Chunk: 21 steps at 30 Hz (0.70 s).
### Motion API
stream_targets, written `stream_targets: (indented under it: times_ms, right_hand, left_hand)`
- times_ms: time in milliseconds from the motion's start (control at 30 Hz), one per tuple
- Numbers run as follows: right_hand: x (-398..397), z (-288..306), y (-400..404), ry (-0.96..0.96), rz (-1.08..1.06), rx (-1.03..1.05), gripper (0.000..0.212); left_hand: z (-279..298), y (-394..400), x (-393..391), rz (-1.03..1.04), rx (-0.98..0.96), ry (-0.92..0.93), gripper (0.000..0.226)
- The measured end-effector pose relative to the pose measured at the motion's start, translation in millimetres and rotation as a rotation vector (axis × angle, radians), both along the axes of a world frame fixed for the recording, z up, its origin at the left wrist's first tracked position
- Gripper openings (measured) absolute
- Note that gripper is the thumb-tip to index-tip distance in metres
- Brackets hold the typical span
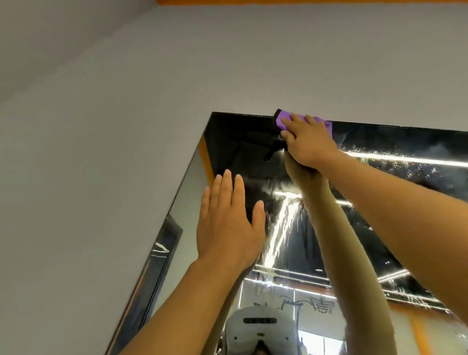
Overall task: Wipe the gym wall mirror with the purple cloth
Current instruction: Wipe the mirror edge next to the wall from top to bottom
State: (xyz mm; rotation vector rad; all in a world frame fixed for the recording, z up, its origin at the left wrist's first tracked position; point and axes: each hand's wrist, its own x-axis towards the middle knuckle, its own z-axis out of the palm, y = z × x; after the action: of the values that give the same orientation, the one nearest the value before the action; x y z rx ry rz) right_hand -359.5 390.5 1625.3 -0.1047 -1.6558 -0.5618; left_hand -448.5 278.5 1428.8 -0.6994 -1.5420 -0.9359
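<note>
The wall mirror [243, 142] fills the lower right of the head view, seen from below, with its top-left corner near the middle. My right hand [307, 142] presses the purple cloth [285, 120] flat against the glass at the mirror's top edge; only the cloth's left end and a strip past my fingers show. My left hand [228, 223] lies flat on the glass lower down, near the left edge, fingers straight and together. Wet streaks and droplets cover the glass right of and below my hands.
A pale grey wall [114, 126] surrounds the mirror, with an orange band [304, 1] along the ceiling line. The mirror reflects my arms, a white headset [260, 329], ceiling light strips and orange trim.
</note>
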Motion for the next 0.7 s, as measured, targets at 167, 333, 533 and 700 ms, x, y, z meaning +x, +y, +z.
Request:
stream_targets:
  times_ms: [167,333,533,700]
  right_hand:
    - [14,-106,13,-0.069,0.04,0.062,0.051]
    - [14,-93,18,-0.101,0.03,0.082,0.051]
    - [19,27,30,0.019,-0.043,-0.041,0.052]
    - [21,-21,36,-0.01,-0.018,-0.007,0.052]
  left_hand:
    - [-2,15,13,0.065,-0.033,-0.054,0.068]
    - [-1,18,12,0.08,-0.002,-0.064,0.067]
    - [-3,23,10,0.129,0.017,-0.062,0.068]
    - [-4,22,11,0.158,0.01,-0.06,0.065]
